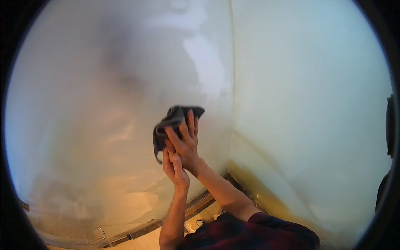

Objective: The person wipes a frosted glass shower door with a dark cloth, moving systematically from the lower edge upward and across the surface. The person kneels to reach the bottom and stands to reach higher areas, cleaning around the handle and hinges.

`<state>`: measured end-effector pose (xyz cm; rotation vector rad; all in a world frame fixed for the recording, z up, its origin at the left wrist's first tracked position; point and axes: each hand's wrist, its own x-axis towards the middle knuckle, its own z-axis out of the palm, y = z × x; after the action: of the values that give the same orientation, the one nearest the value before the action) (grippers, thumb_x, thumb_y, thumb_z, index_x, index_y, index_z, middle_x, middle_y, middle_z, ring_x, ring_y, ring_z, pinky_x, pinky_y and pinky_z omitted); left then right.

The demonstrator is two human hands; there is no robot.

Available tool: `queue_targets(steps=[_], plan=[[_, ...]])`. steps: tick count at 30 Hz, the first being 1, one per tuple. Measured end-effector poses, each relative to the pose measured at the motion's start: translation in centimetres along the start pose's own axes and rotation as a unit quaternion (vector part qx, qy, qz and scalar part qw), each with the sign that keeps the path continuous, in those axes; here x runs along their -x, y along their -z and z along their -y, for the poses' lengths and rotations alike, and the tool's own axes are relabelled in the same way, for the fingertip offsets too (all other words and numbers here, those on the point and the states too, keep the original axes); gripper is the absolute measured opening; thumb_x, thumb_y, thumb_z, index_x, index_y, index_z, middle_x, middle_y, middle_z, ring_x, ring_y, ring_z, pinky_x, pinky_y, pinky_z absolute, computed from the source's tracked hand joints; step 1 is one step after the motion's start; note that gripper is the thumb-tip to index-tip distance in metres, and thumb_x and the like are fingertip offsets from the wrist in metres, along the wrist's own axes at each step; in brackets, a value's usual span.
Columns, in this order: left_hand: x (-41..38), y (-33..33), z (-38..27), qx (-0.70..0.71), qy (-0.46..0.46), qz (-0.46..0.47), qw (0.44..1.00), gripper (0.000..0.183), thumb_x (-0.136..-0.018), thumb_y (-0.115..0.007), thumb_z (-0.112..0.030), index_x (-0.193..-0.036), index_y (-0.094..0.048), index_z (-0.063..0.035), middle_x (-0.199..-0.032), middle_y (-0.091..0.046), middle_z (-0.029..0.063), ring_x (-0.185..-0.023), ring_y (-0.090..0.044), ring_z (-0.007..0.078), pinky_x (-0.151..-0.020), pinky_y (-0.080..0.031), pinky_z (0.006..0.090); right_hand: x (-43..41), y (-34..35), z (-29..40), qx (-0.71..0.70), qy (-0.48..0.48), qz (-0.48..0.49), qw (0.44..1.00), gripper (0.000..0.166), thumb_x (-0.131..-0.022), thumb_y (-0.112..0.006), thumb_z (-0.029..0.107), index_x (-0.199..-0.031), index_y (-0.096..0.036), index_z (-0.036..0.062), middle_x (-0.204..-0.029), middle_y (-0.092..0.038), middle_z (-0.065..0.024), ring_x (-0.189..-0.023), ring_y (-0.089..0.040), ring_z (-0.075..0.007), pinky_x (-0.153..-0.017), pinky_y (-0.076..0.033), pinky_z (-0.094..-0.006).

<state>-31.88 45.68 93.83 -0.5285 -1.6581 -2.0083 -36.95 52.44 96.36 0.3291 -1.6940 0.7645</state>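
A dark grey cloth [173, 120] is spread under my right hand [186, 143], whose fingers are apart and press it flat against a hazy, glossy panel [131, 134], apparently glass. One strip of the cloth hangs down at its left edge. Just below, my left hand [177, 175] has its fingertips up against the base of my right hand and the cloth's lower part. Whether the left fingers grip the cloth is hidden.
At right a pale panel [300, 93] meets the hazy one along a vertical seam [232, 78]. Dark edging [200, 200] runs along their foot, above a tan floor [142, 239]. A curved metal handle [101, 233] shows at lower left. A dark object [390, 125] stands at the right rim.
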Motion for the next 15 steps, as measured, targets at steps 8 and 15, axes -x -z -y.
queue_targets(steps=[8,15], plan=[[1.0,-1.5,-4.6,0.032,-0.005,0.1,0.994,0.041,-0.1,-0.047,-0.012,-0.14,-0.043,-0.0038,-0.138,-0.051,0.0205,-0.118,-0.058,0.0307,-0.09,-0.05,0.039,-6.7,3.0,-3.5,0.041,-0.086,-0.105,0.99,0.052,-0.097,-0.043,0.019,-0.144,-0.037,-0.004,-0.154,-0.019,-0.0294,-0.142,-0.012,-0.0531,-0.114,-0.011,-0.0611],[5.9,0.9,0.5,-0.108,0.175,0.111,0.972,0.033,-0.095,-0.054,-0.009,-0.126,-0.055,0.0027,-0.121,-0.062,0.019,-0.105,-0.064,0.0259,-0.084,-0.052,0.0366,6.5,1.5,-5.6,0.094,-0.238,-0.119,0.959,0.056,-0.102,-0.035,0.03,-0.146,-0.034,-0.0037,-0.153,-0.024,-0.029,-0.141,-0.022,-0.0479,-0.115,-0.018,-0.0543]])
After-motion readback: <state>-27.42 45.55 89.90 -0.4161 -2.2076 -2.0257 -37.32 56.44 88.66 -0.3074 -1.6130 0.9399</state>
